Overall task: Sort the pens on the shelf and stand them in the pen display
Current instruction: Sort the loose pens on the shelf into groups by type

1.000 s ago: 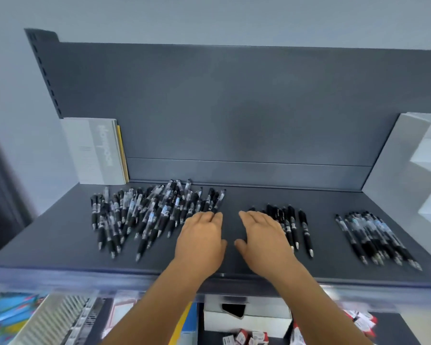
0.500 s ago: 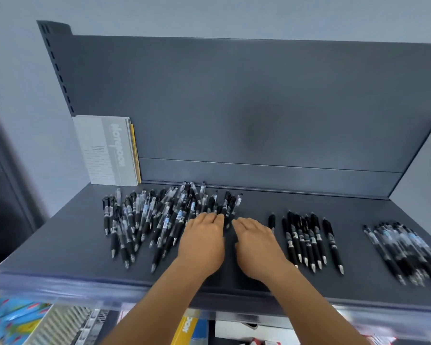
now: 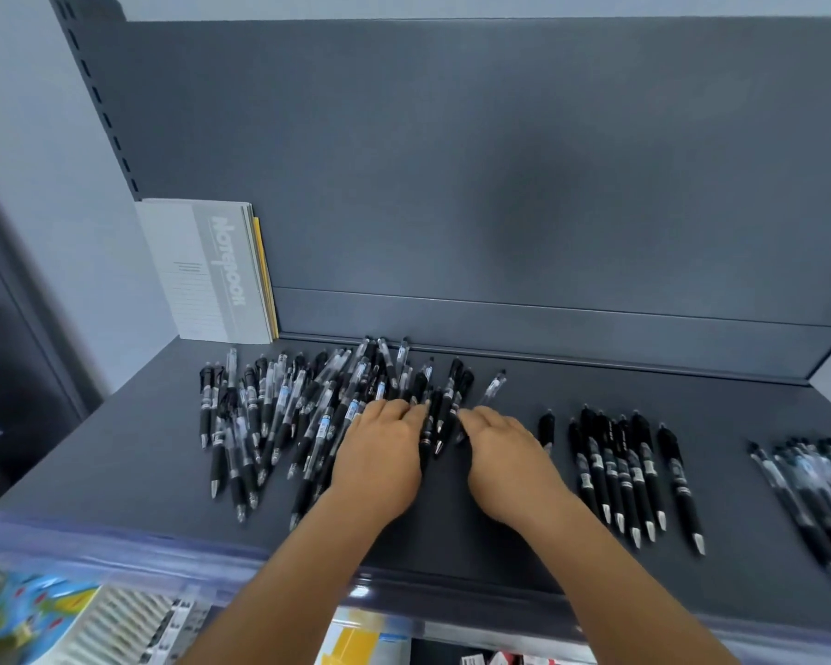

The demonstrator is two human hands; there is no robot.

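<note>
- Both hands are lying palm down on the shelf (image 3: 116,453), side by side at the right edge of the pile (image 3: 308,415) of mixed pens.
- The left hand (image 3: 380,453) is resting with fingers nearly straight on pens at the pile's edge; it is gripping nothing that shows.
- The right hand (image 3: 504,460) is spreading flat just beside it, fingertips touching a few pens (image 3: 440,419) lying between the two hands; whether any is pinched I cannot tell.
- A sorted row (image 3: 629,467) of black pens is lying to the right, tips toward the shelf's front, with one stray pen (image 3: 545,427) between it and the right hand.
- A second group (image 3: 816,491) is sitting well apart at the far right, blurred.
- The pen display is not showing here, so no pen is standing in it yet, as far as I can judge.
- A notebook (image 3: 212,271) is standing upright in the left rear corner.
- Risk: flat palms are rolling round barrels, so a sideways sweep may be sending pens off the front lip.
- Risk: the right forearm is hovering just beside the sorted row and could be nudging it out of line.
- Risk: the pens are looking alike, so a wrong type could be slipping into a sorted group.
</note>
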